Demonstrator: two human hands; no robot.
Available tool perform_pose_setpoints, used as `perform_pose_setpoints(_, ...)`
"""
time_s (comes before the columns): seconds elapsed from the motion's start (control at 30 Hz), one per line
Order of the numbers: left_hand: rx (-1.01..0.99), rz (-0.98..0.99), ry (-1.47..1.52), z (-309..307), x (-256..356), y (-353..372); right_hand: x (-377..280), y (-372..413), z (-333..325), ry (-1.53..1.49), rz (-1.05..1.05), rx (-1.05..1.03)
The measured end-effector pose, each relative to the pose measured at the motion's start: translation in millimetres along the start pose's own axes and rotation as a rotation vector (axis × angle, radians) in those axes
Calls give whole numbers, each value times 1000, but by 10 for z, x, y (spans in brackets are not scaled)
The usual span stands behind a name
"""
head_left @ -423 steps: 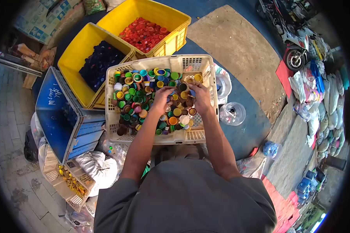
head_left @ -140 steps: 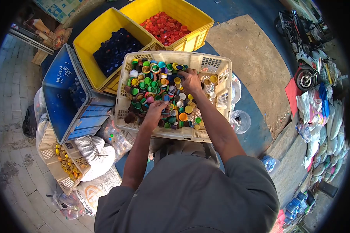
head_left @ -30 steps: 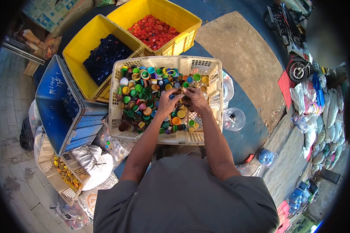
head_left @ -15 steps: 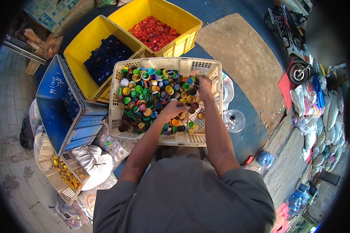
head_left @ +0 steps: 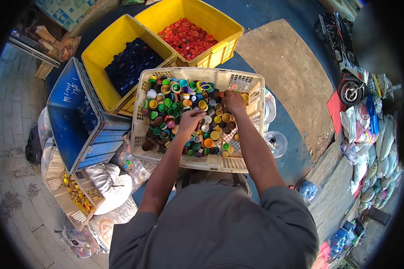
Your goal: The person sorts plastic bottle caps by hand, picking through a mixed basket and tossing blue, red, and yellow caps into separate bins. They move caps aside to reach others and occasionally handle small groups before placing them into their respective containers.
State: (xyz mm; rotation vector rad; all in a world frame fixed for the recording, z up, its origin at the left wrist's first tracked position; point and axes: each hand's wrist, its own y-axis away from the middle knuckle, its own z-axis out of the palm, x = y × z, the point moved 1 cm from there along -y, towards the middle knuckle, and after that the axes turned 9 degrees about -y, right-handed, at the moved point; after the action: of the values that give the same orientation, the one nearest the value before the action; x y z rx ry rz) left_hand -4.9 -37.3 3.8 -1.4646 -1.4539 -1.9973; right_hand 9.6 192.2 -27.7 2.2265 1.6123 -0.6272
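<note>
A white plastic crate (head_left: 197, 164) in front of my body holds a heap of mixed bottle caps (head_left: 168, 107) in green, yellow, brown, white and blue. My left hand (head_left: 191, 123) is over the middle of the heap, its fingers drawn together in a pinch. What they grip, if anything, I cannot make out. Toward the crate's right side, my right hand (head_left: 234, 103) reaches down with curled fingers beside a reddish cap (head_left: 221, 94). Its fingertips are partly hidden, and a few yellow caps (head_left: 245, 97) lie to its right.
Beyond the crate stand a yellow bin (head_left: 94, 58) with dark blue caps and another yellow bin (head_left: 231, 40) with red caps. A blue bin (head_left: 60, 112) is at left, above a crate of yellow caps (head_left: 78, 193). Clear tubs (head_left: 277, 144) sit right; a motorcycle (head_left: 350, 85) is farther off.
The view has shifted, so the crate and bins appear slightly farther right. My left hand has moved left and up over the heap. My right hand is lower, with its fingers curled in.
</note>
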Motion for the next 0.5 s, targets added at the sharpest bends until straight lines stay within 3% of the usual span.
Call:
perform_pose_setpoints(0.03, 20, 52, -83, 31, 30, -36, -14, 26, -9, -6, -1, -2)
perform_pose_setpoints(0.13, 293, 513, -636, 215, 143, -207, -21, 161, 64, 61, 168, 11)
perform_pose_setpoints(0.17, 321, 541, -707, 281, 165, -263, 164, 131, 231, -4, 215, 26)
perform_pose_setpoints(0.3, 332, 570, -1166, 448, 301, -431, -90, 274, -87, -200, 405, 117)
perform_pose_setpoints(0.5, 236, 461, -1399, 632, 320, -590, -127, 478, -170, -1244, 679, 210)
